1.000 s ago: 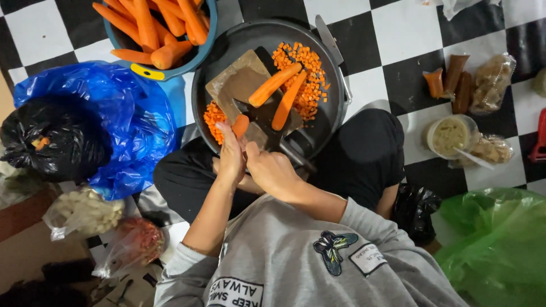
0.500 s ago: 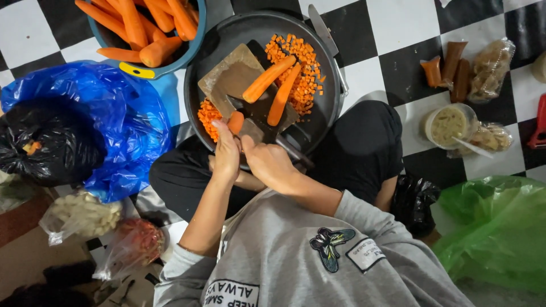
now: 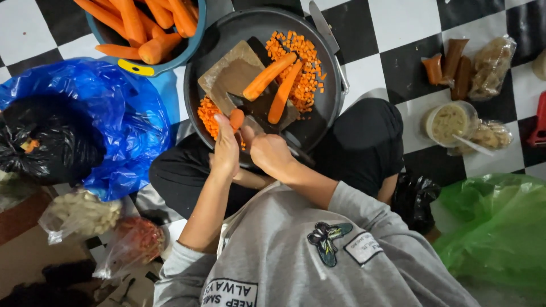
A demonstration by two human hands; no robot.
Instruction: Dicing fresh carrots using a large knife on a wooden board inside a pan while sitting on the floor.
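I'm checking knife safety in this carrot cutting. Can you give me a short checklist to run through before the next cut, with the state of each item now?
1. Carrot piece held firmly: ok, the left hand pinches it upright over the board.
2. Knife in a secure grip: cannot tell, the right hand hides the handle.
3. Left fingertips away from the blade: cannot tell, the blade is hard to make out.
4. Board free for cutting: not ok, two long carrots lie across it.
5. Tray has room for dice: ok, bare dark surface shows beside the orange piles.
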